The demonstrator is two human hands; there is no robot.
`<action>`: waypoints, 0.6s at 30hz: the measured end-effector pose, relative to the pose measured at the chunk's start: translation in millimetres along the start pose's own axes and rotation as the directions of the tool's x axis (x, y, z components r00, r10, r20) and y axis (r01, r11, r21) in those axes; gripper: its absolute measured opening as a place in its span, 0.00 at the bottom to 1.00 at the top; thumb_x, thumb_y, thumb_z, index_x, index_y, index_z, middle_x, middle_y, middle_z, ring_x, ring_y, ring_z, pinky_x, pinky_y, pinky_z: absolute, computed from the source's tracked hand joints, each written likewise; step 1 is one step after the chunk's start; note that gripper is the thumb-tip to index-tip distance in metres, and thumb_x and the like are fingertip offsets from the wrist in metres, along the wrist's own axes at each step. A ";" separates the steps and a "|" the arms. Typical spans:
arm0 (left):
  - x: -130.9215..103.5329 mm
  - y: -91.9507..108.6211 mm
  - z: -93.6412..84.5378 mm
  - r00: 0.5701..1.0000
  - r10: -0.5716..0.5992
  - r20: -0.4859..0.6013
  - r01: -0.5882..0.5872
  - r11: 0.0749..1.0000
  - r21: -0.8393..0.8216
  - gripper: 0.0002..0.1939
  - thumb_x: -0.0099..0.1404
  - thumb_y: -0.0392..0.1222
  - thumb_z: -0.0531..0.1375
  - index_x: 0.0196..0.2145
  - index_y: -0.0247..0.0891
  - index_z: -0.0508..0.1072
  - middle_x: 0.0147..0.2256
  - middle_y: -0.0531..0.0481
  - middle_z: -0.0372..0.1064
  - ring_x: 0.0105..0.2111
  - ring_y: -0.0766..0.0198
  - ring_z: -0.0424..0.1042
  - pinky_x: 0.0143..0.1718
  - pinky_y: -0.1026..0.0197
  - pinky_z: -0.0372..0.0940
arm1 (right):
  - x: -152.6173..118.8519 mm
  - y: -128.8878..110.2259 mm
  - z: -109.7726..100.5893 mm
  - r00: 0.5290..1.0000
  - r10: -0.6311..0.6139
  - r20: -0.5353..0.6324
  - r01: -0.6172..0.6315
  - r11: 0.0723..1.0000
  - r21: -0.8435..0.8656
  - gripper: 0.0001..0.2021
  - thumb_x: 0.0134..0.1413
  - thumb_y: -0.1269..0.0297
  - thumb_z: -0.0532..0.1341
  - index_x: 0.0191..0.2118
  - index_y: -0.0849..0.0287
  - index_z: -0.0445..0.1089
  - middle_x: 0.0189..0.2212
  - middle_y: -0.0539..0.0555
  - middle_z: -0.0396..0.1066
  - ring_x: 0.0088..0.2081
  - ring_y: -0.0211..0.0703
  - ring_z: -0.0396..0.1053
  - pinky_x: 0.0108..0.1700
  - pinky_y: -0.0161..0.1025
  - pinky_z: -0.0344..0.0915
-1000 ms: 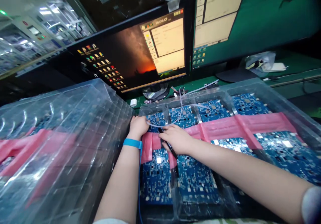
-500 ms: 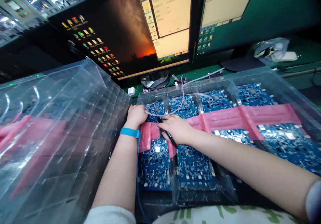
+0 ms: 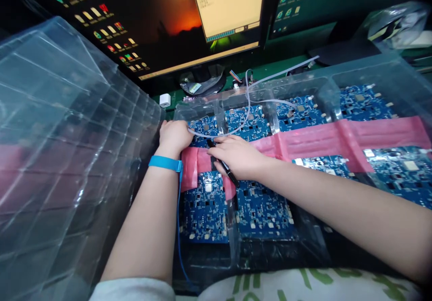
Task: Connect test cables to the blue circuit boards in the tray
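My left hand (image 3: 175,135) is curled over the rear left corner of the clear plastic tray (image 3: 232,256). Its fingertips are hidden, and a white cable (image 3: 205,135) runs up to its thumb side. A blue wrist strap (image 3: 165,162) with a cord circles that wrist. In my right hand (image 3: 241,157) is a black pen (image 3: 227,171), slanting under the palm. The right fingertips lie close to the cable, above the rear left circuit board (image 3: 204,124). Further blue boards (image 3: 205,215) fill the tray's compartments, with pink foam strips (image 3: 310,140) across the middle.
A tall stack of clear trays (image 3: 67,125) rises close on the left. Behind the tray stand two monitors (image 3: 162,26), a white adapter (image 3: 165,100) and a bagged item (image 3: 398,26). The cable loops over the tray's back rim.
The view has tilted down and come closer, so the monitors sit higher in the picture. Both hands keep nearly the same places over the tray, and the pen is still in my right hand.
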State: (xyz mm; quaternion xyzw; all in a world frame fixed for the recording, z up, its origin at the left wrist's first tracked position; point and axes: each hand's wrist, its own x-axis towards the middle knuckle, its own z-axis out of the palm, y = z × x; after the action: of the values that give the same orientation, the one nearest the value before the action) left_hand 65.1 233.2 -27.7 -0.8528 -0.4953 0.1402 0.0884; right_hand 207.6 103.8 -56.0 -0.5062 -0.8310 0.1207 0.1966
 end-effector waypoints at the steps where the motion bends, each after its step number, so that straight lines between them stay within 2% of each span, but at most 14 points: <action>1: -0.1 0.3 0.0 1.000 -0.001 0.005 0.001 1.000 0.000 0.14 0.62 0.47 0.52 0.32 0.32 0.70 0.32 0.47 0.68 0.38 0.60 0.66 0.48 0.49 0.52 | -0.4 0.1 0.1 1.000 0.001 0.003 -0.001 1.000 -0.002 0.12 0.53 0.65 0.53 0.42 0.61 0.65 0.39 0.54 0.66 0.51 0.50 0.53 0.50 0.45 0.48; 4: -0.1 1.4 0.8 1.000 0.001 0.004 -0.001 1.000 -0.008 0.15 0.62 0.47 0.51 0.33 0.33 0.70 0.34 0.47 0.68 0.40 0.59 0.65 0.48 0.48 0.51 | -1.8 0.4 1.1 1.000 -0.002 0.000 0.002 1.000 -0.005 0.12 0.53 0.65 0.53 0.43 0.60 0.65 0.40 0.54 0.66 0.51 0.50 0.53 0.50 0.45 0.48; 10: -2.0 3.0 4.0 0.999 -0.044 -0.027 0.043 0.999 -0.029 0.14 0.58 0.46 0.52 0.31 0.34 0.73 0.34 0.41 0.70 0.40 0.51 0.65 0.48 0.49 0.51 | -3.6 -3.4 -4.4 0.999 -0.037 0.003 0.037 0.999 -0.011 0.13 0.54 0.64 0.53 0.45 0.61 0.64 0.40 0.55 0.66 0.51 0.49 0.53 0.51 0.45 0.50; 14: -5.7 -2.2 -2.0 1.000 -0.011 -0.028 0.010 0.999 -0.038 0.15 0.58 0.47 0.51 0.32 0.36 0.73 0.34 0.42 0.70 0.41 0.51 0.65 0.48 0.51 0.52 | -27.2 -12.6 -40.4 0.994 -0.097 0.042 0.098 0.995 -0.012 0.16 0.53 0.63 0.54 0.48 0.61 0.62 0.48 0.59 0.60 0.53 0.51 0.51 0.51 0.48 0.51; 17: -11.3 -11.5 -18.3 0.998 0.065 -0.008 -0.066 0.996 -0.053 0.15 0.52 0.48 0.58 0.37 0.40 0.71 0.38 0.48 0.70 0.42 0.54 0.65 0.45 0.58 0.57 | -74.2 -10.5 -81.3 0.981 -0.135 0.142 0.137 0.991 -0.003 0.17 0.53 0.63 0.54 0.50 0.56 0.61 0.49 0.56 0.59 0.52 0.49 0.53 0.51 0.48 0.54; 18: -14.6 -14.6 -26.7 0.997 0.083 -0.012 -0.083 0.995 -0.053 0.17 0.50 0.47 0.60 0.39 0.40 0.70 0.41 0.49 0.68 0.43 0.55 0.65 0.43 0.60 0.58 | -95.3 -4.6 -94.2 0.983 -0.106 0.149 0.111 0.994 -0.022 0.16 0.54 0.62 0.54 0.49 0.52 0.62 0.49 0.54 0.60 0.51 0.48 0.55 0.50 0.47 0.55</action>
State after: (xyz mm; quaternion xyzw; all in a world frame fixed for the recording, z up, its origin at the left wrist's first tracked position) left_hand 55.0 227.5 4.0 -0.8753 -0.4626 0.1263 0.0621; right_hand 285.4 17.2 10.5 -0.4528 -0.8713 0.1342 0.1331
